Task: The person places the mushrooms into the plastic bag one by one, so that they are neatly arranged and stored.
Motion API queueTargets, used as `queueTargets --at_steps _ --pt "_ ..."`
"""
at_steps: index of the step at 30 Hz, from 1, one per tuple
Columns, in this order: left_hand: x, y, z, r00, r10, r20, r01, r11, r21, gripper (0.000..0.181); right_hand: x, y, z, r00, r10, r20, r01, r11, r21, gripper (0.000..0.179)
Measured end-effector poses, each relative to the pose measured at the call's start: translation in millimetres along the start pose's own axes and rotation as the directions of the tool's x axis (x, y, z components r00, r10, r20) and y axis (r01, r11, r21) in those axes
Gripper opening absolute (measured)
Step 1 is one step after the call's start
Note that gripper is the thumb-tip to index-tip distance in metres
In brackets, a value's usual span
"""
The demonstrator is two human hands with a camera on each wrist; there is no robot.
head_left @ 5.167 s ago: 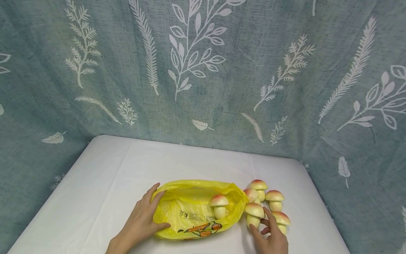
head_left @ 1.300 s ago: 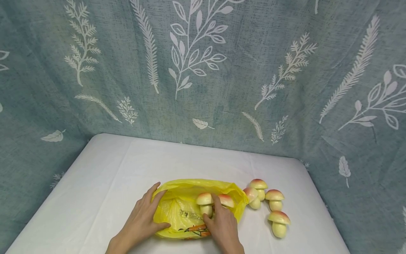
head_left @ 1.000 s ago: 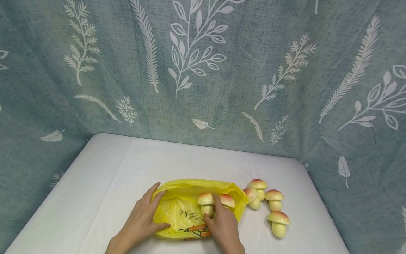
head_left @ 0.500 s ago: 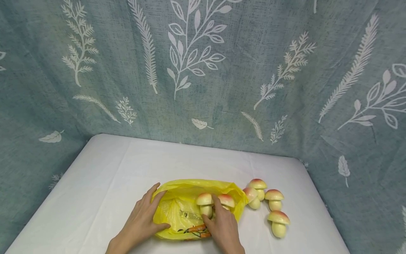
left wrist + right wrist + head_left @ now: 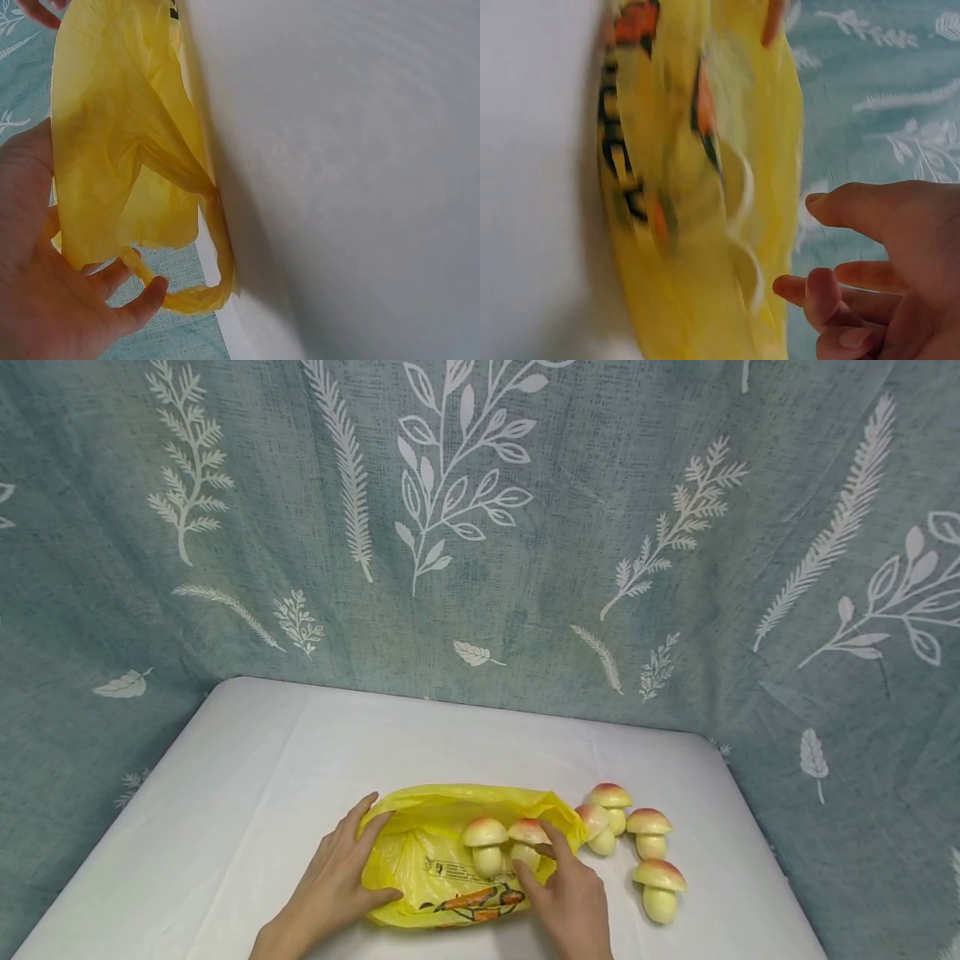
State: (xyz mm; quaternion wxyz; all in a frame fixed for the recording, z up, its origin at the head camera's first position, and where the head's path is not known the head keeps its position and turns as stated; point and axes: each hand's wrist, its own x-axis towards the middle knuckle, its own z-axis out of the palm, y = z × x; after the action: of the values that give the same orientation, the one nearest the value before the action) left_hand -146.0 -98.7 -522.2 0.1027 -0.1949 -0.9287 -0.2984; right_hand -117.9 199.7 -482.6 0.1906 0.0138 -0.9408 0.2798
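In the head view, a yellow plastic bag (image 5: 420, 860) lies mouth open on the white table. My left hand (image 5: 337, 860) holds its left edge, thumb at the near rim and fingers at the far side. The left wrist view shows the fingers by the bag's looped handle (image 5: 196, 300). Two toy mushrooms stand side by side inside the bag, a left mushroom (image 5: 486, 843) and a right mushroom (image 5: 527, 842). My right hand (image 5: 567, 889) is over the bag's right end, near the right mushroom, its fingers apart and holding nothing in the right wrist view.
Several more red-tipped mushrooms stand or lean right of the bag, among them a near mushroom (image 5: 660, 893) and a far mushroom (image 5: 611, 802). The white table (image 5: 300, 760) ends at a patterned blue-green curtain (image 5: 480, 635) behind.
The right hand brought a mushroom from the right-hand group into the bag, let go of it, and has now drawn back to the right. The left hand keeps its place.
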Motion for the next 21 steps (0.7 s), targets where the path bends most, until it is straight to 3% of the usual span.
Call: queueTargets --at_steps 6,13,21 --pt "1.1 -0.3 -0.9 1.000 -0.005 0.002 0.005 1.000 -0.006 0.100 3.9 25 -31 0.990 0.132 -0.041 -0.136 0.986 -0.099 0.057" --pt "3.0 0.0 -1.0 1.000 -0.009 0.010 0.009 1.000 -0.016 0.100 1.6 74 -63 0.958 0.229 -0.172 -0.264 0.939 -0.219 0.055" --pt "3.5 0.2 -2.9 1.000 -0.009 0.007 0.009 1.000 -0.029 0.099 -4.1 117 -88 0.909 0.408 -0.086 -0.415 0.863 -0.287 0.066"
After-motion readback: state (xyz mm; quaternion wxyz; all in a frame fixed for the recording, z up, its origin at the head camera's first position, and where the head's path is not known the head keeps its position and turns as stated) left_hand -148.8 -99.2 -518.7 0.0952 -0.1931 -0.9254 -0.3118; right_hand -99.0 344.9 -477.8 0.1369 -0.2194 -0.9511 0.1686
